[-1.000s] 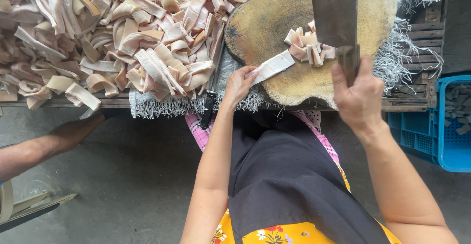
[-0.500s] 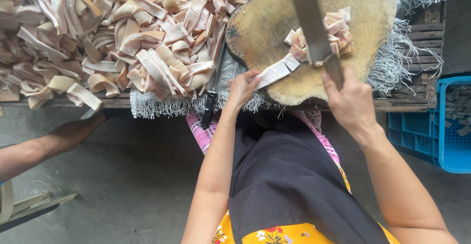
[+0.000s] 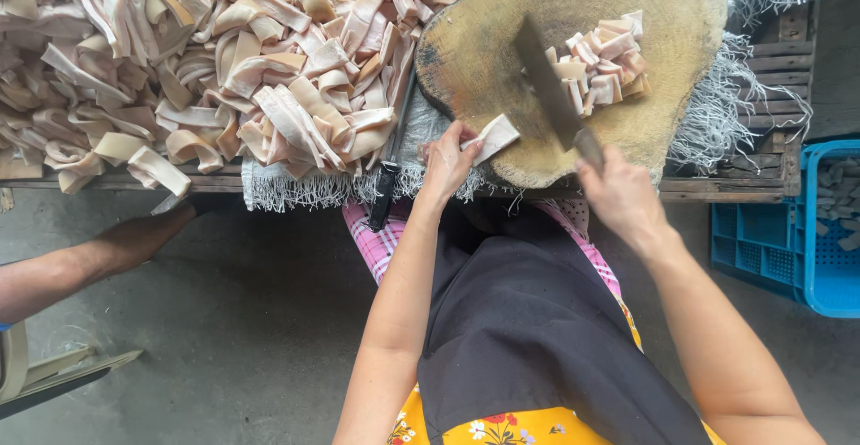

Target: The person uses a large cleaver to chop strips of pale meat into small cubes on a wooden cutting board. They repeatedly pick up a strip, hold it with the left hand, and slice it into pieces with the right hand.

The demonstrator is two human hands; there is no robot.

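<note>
Both hands busy: left hand pinching a pale strip, right hand fisted tight round the cleaver, cut chunks just past the blade.

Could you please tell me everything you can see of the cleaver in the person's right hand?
The cleaver has a broad, dark, dull metal blade, rectangular in outline. The person's right hand grips its handle, which the fingers mostly hide. It is held over the round wooden chopping block, seen almost edge-on, the blade running from the hand up and to the left. It lies between the short pale strip that the left hand pins to the block and the heap of cut pieces. Whether the edge touches the block cannot be told.
</note>
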